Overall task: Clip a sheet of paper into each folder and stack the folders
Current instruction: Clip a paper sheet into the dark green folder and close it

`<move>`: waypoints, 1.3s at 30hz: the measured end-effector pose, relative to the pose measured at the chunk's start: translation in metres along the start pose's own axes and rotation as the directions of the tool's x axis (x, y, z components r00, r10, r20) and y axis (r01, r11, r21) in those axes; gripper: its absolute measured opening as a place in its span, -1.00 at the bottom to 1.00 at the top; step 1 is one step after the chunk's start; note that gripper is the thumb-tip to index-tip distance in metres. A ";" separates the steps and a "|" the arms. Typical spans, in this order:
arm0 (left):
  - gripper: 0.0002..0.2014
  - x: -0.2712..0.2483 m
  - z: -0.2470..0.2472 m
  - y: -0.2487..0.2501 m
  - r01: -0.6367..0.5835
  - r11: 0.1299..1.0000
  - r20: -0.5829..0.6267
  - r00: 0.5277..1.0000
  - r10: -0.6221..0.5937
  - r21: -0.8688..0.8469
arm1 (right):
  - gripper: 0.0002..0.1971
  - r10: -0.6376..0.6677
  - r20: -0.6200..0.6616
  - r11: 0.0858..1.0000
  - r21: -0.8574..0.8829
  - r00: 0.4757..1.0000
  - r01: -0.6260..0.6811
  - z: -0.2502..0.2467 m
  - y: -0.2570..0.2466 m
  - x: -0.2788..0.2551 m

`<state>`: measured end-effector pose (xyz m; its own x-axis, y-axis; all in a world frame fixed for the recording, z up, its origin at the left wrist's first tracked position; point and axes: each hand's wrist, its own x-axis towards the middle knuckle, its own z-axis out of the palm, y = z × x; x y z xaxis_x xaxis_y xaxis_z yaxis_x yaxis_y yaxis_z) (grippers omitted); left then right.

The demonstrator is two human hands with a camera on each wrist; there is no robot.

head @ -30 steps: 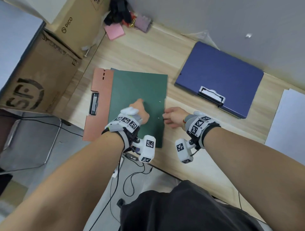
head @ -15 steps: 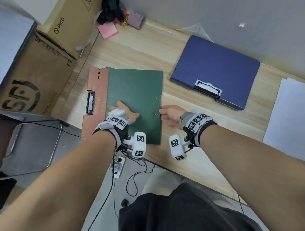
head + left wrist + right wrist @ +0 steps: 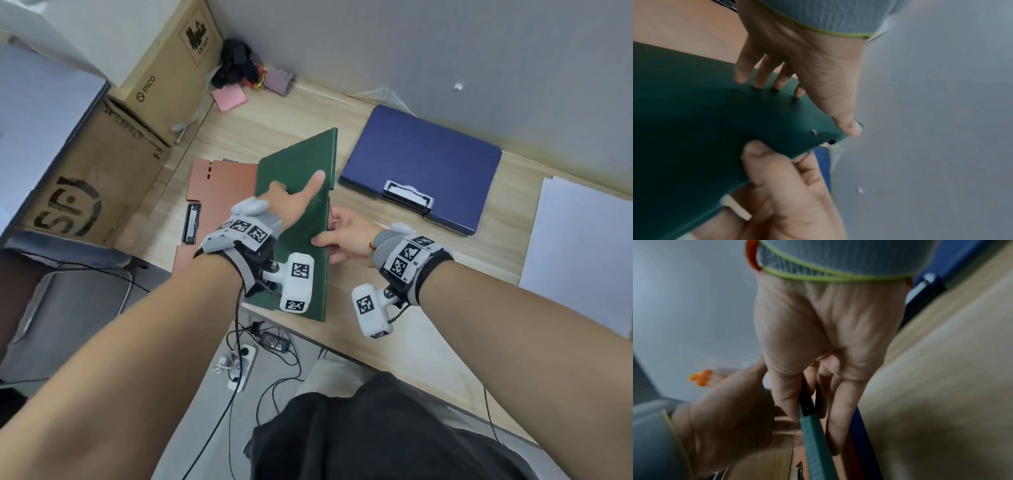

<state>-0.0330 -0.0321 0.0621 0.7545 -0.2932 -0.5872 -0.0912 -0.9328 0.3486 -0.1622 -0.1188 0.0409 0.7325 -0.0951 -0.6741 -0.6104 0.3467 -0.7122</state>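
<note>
A green folder (image 3: pixel 297 161) is tilted, its right edge raised off the wooden table (image 3: pixel 428 318). My right hand (image 3: pixel 346 236) pinches that right edge, thumb on top and fingers underneath; the right wrist view shows the green edge (image 3: pixel 816 443) passing between thumb and fingers. My left hand (image 3: pixel 294 202) rests on the green cover (image 3: pixel 694 113), touching it with its fingertips (image 3: pixel 758 84) and its outstretched thumb. Under the green folder lies an orange folder (image 3: pixel 219 185), its black clip (image 3: pixel 191 222) exposed. A shut blue folder (image 3: pixel 421 161) with a clip (image 3: pixel 407 195) lies to the right.
A stack of white paper (image 3: pixel 582 246) lies at the table's right side. Cardboard boxes (image 3: pixel 89 178) stand against the left edge. Pink sticky notes (image 3: pixel 228 97) and small clutter sit in the far corner. Cables and a power strip (image 3: pixel 239 363) lie on the floor below.
The green folder lay flat on the orange one; now its right edge is lifted by my right hand and it tilts left. My left hand has slid further up the cover.
</note>
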 end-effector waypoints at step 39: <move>-0.56 -0.093 0.195 0.045 -0.245 0.968 0.424 0.873 0.241 -0.047 | -0.54 0.314 -0.644 0.942 0.117 0.698 -0.316 -0.178 0.225 -0.178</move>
<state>-0.2344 -0.0876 -0.0104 0.3609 -0.5699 -0.7382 -0.2429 -0.8217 0.5156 -0.4833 -0.1897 -0.0340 0.1253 -0.5590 -0.8197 -0.7709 0.4652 -0.4351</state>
